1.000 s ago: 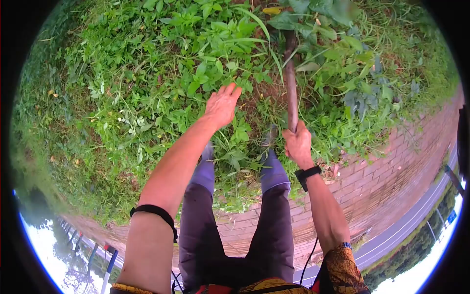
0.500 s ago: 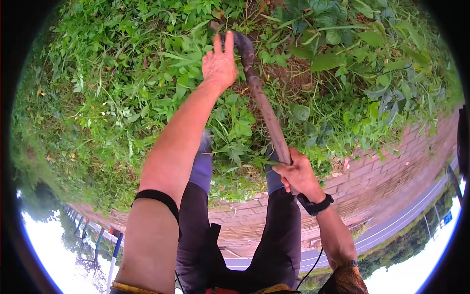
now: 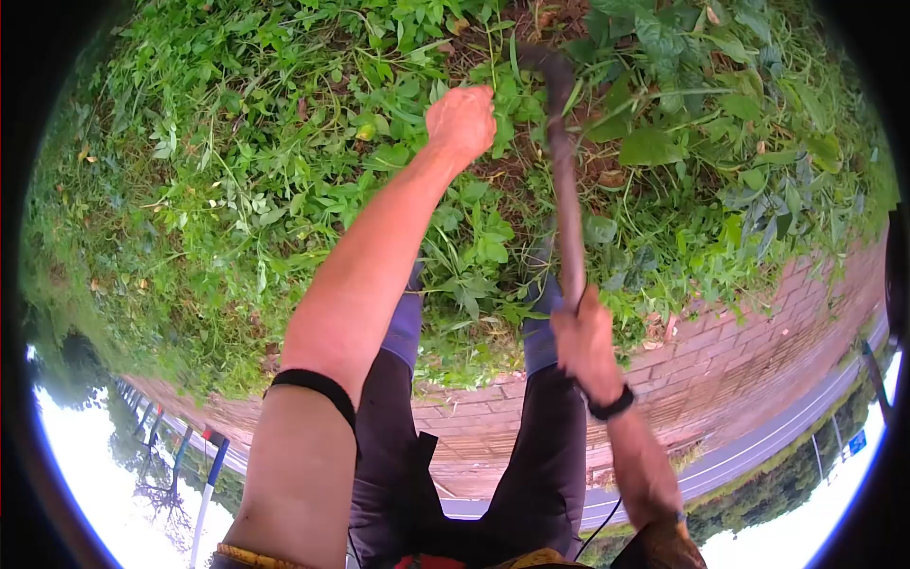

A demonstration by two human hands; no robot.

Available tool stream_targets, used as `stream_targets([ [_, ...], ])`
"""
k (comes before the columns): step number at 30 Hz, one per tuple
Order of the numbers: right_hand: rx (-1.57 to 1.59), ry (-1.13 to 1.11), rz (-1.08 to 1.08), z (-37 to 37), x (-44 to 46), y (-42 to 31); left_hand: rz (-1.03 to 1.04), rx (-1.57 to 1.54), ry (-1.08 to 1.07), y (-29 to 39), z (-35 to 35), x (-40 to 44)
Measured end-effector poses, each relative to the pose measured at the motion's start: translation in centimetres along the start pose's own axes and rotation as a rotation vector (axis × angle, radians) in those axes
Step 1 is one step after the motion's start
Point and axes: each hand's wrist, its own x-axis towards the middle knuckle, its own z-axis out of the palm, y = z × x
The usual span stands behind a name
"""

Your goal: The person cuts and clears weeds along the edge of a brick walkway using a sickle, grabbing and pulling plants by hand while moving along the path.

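Observation:
My right hand (image 3: 586, 343) is wrapped round the lower end of a sickle's wooden handle (image 3: 567, 204). The dark, curved metal head of the sickle (image 3: 557, 74) is smeared by motion, and its tip is lost among the leaves. To the left of the sickle, my left hand (image 3: 462, 121) is closed in a fist around green weeds (image 3: 494, 59); a thin stem runs up from the fingers. The fist and the metal head are apart. Low leafy plants surround both.
Broad-leaved plants (image 3: 654, 142) grow at the upper right, with bare brown soil between stems. My blue boots (image 3: 402, 327) stand at the edge of the weeds. Brick paving (image 3: 701, 351) lies behind them, with a road (image 3: 749, 460) beyond.
My left hand has gone from stretched fingers to a closed fist and moved slightly right and down. The sickle's head has swung to the right, away from the left hand.

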Motion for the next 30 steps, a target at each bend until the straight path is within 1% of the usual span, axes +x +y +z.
stream_targets([
  [1, -0.045, -0.028, -0.012, 0.3, -4.0, 1.6, -0.008, 0.067, -0.045, 1.0, -0.4, -1.4],
  [2, -0.09, -0.056, -0.025, 0.6, -8.0, 3.2, 0.041, 0.449, -0.068, 3.3, -2.7, -4.7],
  [4, -0.056, -0.102, 0.046, 1.1, -9.4, 3.0, -0.142, 0.393, -0.07, 1.3, -3.6, -7.6],
  [5, -0.072, -0.107, 0.043, 0.9, -9.3, 3.4, -0.093, 0.38, -0.04, -0.4, -4.1, -8.4],
  [7, -0.041, -0.034, -0.085, 1.2, -6.2, 3.1, -0.004, 0.36, 0.044, -3.8, -5.2, -8.9],
  [8, -0.015, -0.026, -0.018, 0.9, -3.7, 0.5, -0.03, 0.389, -0.019, -3.1, -6.1, -8.9],
  [9, 0.012, -0.016, 0.048, 0.6, -1.2, -2.1, -0.028, 0.407, -0.032, -3.0, -6.1, -9.2],
  [10, 0.08, 0.033, -0.018, 1.0, 1.7, -4.0, -0.023, 0.428, -0.038, -2.8, -6.0, -9.2],
  [11, 0.055, 0.052, 0.028, 1.3, 4.4, -6.7, -0.01, 0.45, -0.026, -2.6, -6.1, -8.8],
  [12, 0.018, 0.077, -0.055, 1.7, 6.9, -8.1, -0.072, 0.379, -0.009, -2.7, -5.8, -8.8],
  [13, -0.014, 0.069, -0.078, 2.2, 9.0, -9.2, -0.08, 0.388, -0.012, -2.5, -5.9, -8.6],
  [15, -0.019, -0.001, -0.108, 3.9, 10.8, -8.9, -0.106, 0.394, -0.03, -2.1, -6.1, -9.0],
  [16, -0.007, -0.1, -0.228, 4.5, 9.5, -7.1, -0.081, 0.391, -0.008, -1.7, -6.2, -9.4],
  [17, 0.005, -0.199, -0.357, 5.4, 7.4, -4.8, -0.048, 0.426, -0.059, -1.3, -6.3, -9.8],
  [18, 0.022, -0.213, -0.177, 6.9, 5.2, -2.5, -0.017, 0.464, -0.1, -1.1, -6.3, -10.3],
  [19, -0.179, -0.099, -0.35, 8.3, 1.6, 0.4, 0.014, 0.499, -0.147, -1.1, -6.0, -11.2],
  [20, -0.1, -0.254, -0.185, 8.4, -2.9, 3.2, 0.141, 0.451, -0.166, -2.5, -4.2, -13.8],
  [21, -0.07, -0.308, -0.074, 8.1, -6.7, 3.9, 0.265, 0.403, -0.185, -4.7, -1.7, -17.3],
  [22, -0.046, -0.356, 0.039, 7.7, -10.4, 4.5, 0.267, 0.298, -0.128, -6.3, 0.0, -20.8],
  [23, 0.021, -0.373, 0.313, 6.9, -12.5, 2.6, 0.162, 0.368, -0.252, -6.4, -0.3, -23.4],
  [24, 0.066, -0.383, 0.349, 6.4, -12.6, 1.5, 0.067, 0.332, -0.281, -8.1, 0.4, -26.0],
  [26, 0.135, -0.405, 0.42, 4.8, -11.3, -0.2, -0.117, 0.419, -0.443, -10.2, -0.7, -29.5],
  [27, 0.117, -0.355, 0.386, 4.5, -10.0, -0.6, -0.179, 0.471, -0.518, -11.4, -1.5, -29.6],
  [28, 0.053, -0.243, 0.198, 5.1, -8.7, 1.2, -0.244, 0.527, -0.59, -12.7, -2.5, -29.6],
  [29, 0.0, -0.144, 0.082, 5.3, -6.8, 1.3, -0.321, 0.583, -0.67, -13.5, -3.2, -30.1],
  [30, 0.016, -0.08, 0.024, 5.1, -4.7, 0.6, -0.336, 0.616, -0.644, -13.4, -3.9, -30.4],
])
